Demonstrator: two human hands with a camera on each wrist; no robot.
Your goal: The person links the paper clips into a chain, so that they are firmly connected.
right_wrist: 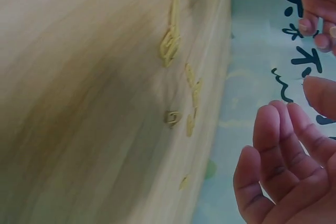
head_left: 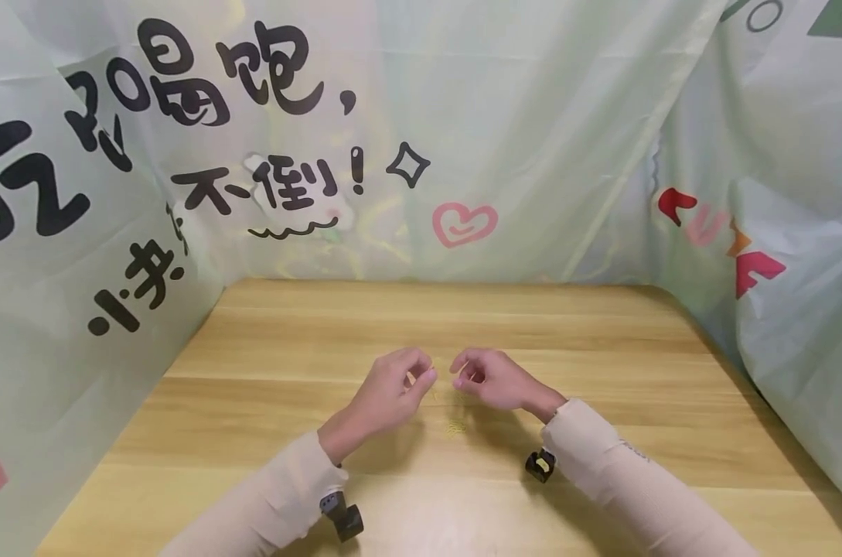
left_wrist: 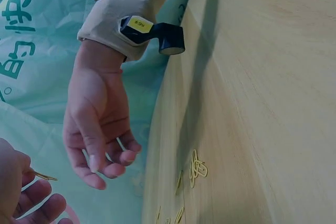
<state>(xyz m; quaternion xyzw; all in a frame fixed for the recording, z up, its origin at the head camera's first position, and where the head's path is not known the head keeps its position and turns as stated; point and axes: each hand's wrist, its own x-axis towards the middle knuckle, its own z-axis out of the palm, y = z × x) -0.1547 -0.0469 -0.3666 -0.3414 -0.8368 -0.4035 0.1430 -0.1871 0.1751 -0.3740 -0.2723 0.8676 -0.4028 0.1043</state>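
Note:
My left hand [head_left: 393,391] is raised over the middle of the table, its thumb and index finger pinching a gold paper clip [left_wrist: 46,176]. Facing it across a small gap is my right hand [head_left: 497,379], with loosely bent fingers and nothing visible in its grasp. In the right wrist view the thumb and fingers of the right hand [right_wrist: 291,169] stand apart. Below both hands, a small pile of gold paper clips [left_wrist: 196,169] lies on the wooden table [head_left: 546,333]. More loose clips [right_wrist: 195,95] are scattered close to the pile.
Pale green printed curtains [head_left: 532,139] stand along the table's back and sides. A small black camera [head_left: 342,517] is strapped at the left cuff, and another black camera [head_left: 540,466] at the right cuff.

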